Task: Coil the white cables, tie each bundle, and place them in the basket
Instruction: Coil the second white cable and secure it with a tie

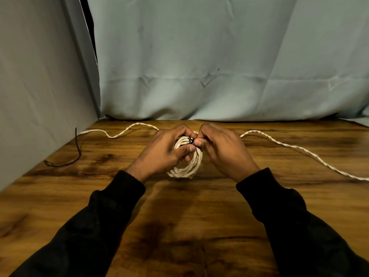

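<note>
Both hands meet at center of the desk (179,226), coiled white cable bundle (186,168) between them. Left hand (165,149) sits at 9 o'clock of the bundle, fingers curled round the top of the coil, thumb pressed across its front, grip closed on the bundle. Right hand (221,150) at 3 o'clock, thumb and forefinger pinched tight on a dark tie (191,140) wrapped at the coil's 12 o'clock; the other fingers are curled in. Lower loops of the bundle hang out below the hands toward 6 o'clock, touching or just above the desk, cannot tell which.

Loose white cable (295,146) runs from behind the right hand out to 3 o'clock and off the right edge. Another loose stretch (119,133) snakes from behind the left hand toward 10 o'clock, ending near the left wall. Whether the two are one cable, cannot tell. Spare dark tie (76,150) lies at 9 o'clock, well apart from the hands, by the left wall. Black sleeves (111,212) on both arms. Pale cloth backdrop (219,56) hangs behind the desk at 12 o'clock.
</note>
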